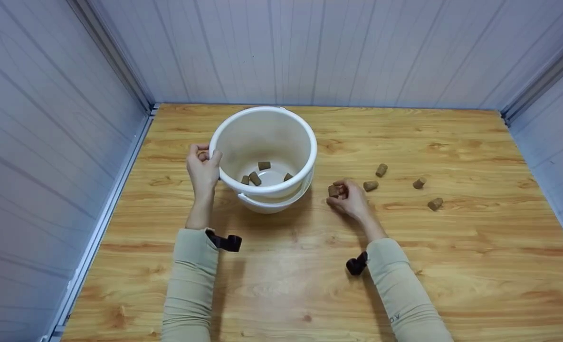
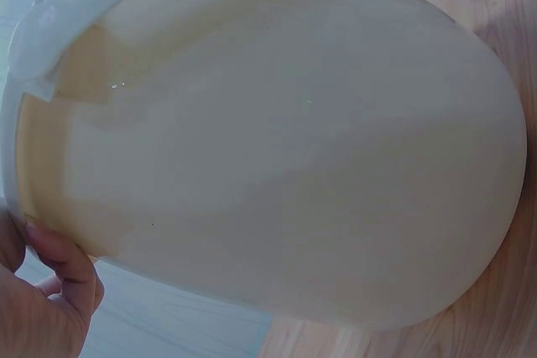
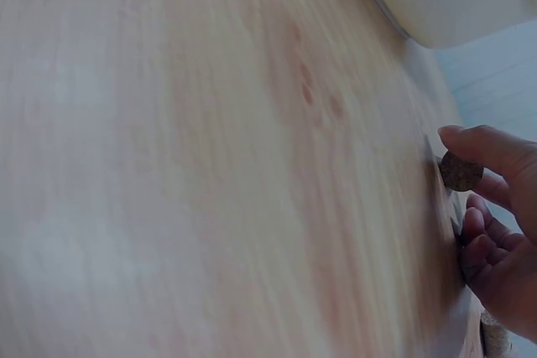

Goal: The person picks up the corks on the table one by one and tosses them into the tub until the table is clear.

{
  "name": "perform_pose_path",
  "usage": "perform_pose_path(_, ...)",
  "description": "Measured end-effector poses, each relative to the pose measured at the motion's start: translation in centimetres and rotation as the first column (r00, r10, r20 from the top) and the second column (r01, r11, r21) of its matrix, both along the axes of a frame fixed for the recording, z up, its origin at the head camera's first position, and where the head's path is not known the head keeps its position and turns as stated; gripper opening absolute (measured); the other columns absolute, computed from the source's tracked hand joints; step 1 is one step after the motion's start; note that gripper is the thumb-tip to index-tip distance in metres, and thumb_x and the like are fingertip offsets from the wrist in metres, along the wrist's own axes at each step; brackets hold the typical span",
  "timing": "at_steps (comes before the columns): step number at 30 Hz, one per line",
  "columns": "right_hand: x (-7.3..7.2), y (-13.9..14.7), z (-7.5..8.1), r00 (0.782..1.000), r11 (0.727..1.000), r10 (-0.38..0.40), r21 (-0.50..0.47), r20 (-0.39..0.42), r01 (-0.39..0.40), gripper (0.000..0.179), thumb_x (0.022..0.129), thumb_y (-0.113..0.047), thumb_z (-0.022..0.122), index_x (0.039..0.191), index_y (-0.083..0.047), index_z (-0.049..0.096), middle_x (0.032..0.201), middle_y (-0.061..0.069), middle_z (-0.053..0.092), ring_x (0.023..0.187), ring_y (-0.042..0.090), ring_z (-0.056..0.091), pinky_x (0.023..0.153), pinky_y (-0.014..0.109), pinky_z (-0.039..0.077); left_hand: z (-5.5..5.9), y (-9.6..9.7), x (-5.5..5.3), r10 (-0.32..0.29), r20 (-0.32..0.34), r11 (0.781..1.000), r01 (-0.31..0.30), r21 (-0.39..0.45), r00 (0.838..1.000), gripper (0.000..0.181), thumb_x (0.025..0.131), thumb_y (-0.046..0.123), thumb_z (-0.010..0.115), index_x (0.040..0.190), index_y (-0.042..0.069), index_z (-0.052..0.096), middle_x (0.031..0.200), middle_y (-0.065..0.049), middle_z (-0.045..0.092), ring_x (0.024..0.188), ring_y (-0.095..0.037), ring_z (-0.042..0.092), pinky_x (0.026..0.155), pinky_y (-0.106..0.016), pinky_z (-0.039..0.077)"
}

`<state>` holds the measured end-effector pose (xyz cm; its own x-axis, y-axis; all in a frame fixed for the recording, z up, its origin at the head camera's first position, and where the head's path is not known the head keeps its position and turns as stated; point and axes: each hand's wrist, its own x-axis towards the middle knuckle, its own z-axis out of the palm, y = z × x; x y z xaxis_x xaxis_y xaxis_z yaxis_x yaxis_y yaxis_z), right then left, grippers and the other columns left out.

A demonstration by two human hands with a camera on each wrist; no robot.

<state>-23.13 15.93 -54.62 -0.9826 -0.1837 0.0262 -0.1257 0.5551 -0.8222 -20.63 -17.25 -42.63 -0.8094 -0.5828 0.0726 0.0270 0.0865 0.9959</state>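
Note:
A white bucket [image 1: 264, 194] stands on the wooden table with several brown cork stoppers [image 1: 264, 166] lying on its bottom. My left hand [image 1: 204, 172] grips its rim at the left side, thumb on the inside and fingers outside; the left wrist view shows the same hand [image 2: 54, 291] at the rim beside the bucket's smooth outer wall [image 2: 277, 148]. Right of the bucket, my right hand [image 1: 352, 198] pinches one cork stopper [image 1: 333, 191] between thumb and fingers, low over the table. In the right wrist view that cork [image 3: 461, 172] shows its round end.
Several more corks lie loose to the right of my right hand, among them one cork [image 1: 370, 185] close to its fingers and another [image 1: 435, 204] farther right. The bucket's white handle [image 1: 281, 202] hangs down at the front. Pale panel walls [image 1: 291, 52] enclose the table [image 1: 481, 266].

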Motion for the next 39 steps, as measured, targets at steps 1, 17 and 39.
perform_pose_path(1,-0.01,-0.01,-0.05,1.0,1.0,0.0,0.0,0.001,0.0,0.041,0.078,-0.003,0.078,0.113,0.01,0.059,0.088,0.012,0.057,0.08,0.026,0.055,0.072,0.031,0.045,-0.01,0.0,0.0,0.001,0.001,1.0,-0.001,0.002,1.0,0.017,0.081,-0.006,0.056,0.097,-0.006,0.056,0.064,0.0,0.05,0.055,-0.005,0.047,0.05,-0.017,0.042)
perform_pose_path(17,0.25,-0.03,-0.22,0.999,1.0,-0.022,-0.004,-0.033,0.022,0.036,0.078,-0.001,0.076,0.109,0.009,0.061,0.088,0.015,0.06,0.079,0.028,0.057,0.069,0.032,0.045,-0.13,-0.02,-0.07,0.01,0.016,1.0,-0.01,0.013,1.0,0.016,0.081,-0.006,0.057,0.097,-0.005,0.056,0.066,-0.002,0.051,0.058,-0.007,0.048,0.05,-0.018,0.043)
perform_pose_path(39,0.63,-0.3,0.29,0.994,0.995,-0.078,-0.072,-0.077,0.072,0.032,0.08,-0.002,0.076,0.108,0.006,0.063,0.084,0.009,0.056,0.071,0.014,0.048,0.065,0.026,0.04,0.02,0.04,-0.05,0.007,0.037,1.0,-0.007,0.0,0.999,0.018,0.081,-0.007,0.056,0.099,-0.005,0.056,0.068,-0.002,0.051,0.057,-0.007,0.047,0.05,-0.017,0.042)
